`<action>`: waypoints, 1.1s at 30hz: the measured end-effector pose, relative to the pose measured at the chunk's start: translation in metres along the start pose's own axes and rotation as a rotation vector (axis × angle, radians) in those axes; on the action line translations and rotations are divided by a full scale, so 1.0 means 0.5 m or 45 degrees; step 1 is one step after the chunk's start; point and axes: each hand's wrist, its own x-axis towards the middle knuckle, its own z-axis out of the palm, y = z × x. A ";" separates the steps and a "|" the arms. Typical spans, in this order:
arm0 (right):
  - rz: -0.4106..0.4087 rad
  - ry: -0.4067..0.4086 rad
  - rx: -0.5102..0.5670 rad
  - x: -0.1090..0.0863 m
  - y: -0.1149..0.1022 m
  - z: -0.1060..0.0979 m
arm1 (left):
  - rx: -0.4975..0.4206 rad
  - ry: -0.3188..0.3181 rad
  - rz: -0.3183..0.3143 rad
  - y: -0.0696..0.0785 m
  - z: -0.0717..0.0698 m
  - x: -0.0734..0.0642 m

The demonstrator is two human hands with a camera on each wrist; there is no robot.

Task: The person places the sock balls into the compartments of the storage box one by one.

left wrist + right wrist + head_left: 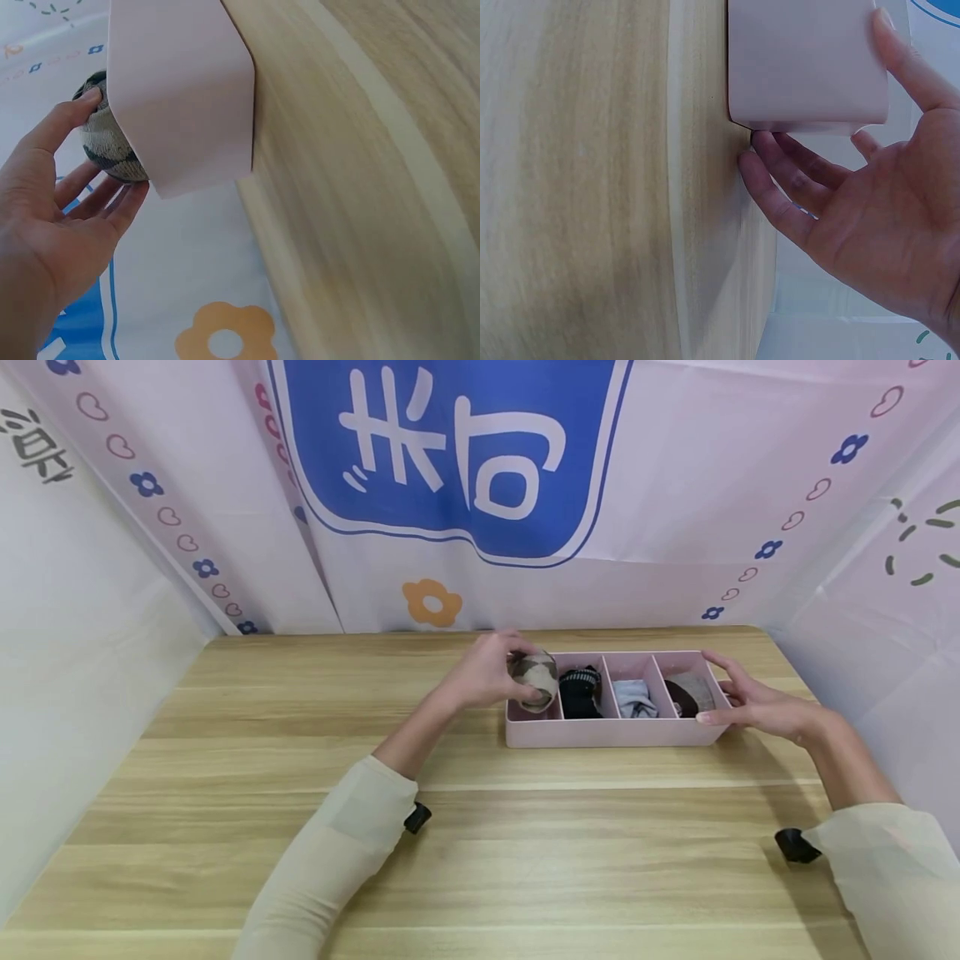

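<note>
A pink divided storage box [607,733] lies lengthwise near the back of the table. My left hand [491,670] holds a rolled camouflage sock [536,681] between thumb and fingers at the leftmost compartment, partly above the rim. In the left wrist view the knitted roll [112,146] sticks out past the box's edge. My right hand [765,706] grips the box's right end, its thumb on the front rim. The other compartments hold a black rolled sock [580,700], a light grey-blue sock [634,699] and a brown-and-grey sock [692,693].
The wooden table [525,843] stretches in front of the box and to its left. Behind it hangs a printed cloth [675,485], with more cloth at both sides. A small black device [797,845] shows at the right sleeve, another [417,817] at the left.
</note>
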 end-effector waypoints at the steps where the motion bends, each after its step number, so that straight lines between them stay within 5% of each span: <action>1: -0.001 0.001 -0.002 0.000 0.000 0.000 | -0.024 -0.001 -0.001 -0.003 0.001 0.000; 4: -0.003 0.001 -0.003 0.000 0.000 0.000 | -0.063 0.004 0.002 -0.011 0.004 0.001; 9: 0.002 0.001 -0.004 -0.001 -0.002 -0.001 | 0.037 0.006 0.020 -0.022 0.004 0.004; 13: 0.007 0.001 -0.003 -0.001 -0.002 0.000 | 0.157 -0.039 0.069 -0.028 0.007 0.009; 21: 0.010 -0.001 0.001 0.001 -0.001 0.002 | 0.141 -0.101 0.057 -0.032 0.009 0.015; 33: 0.000 -0.001 0.026 -0.003 -0.004 0.002 | 0.324 -0.207 0.107 -0.035 0.025 0.026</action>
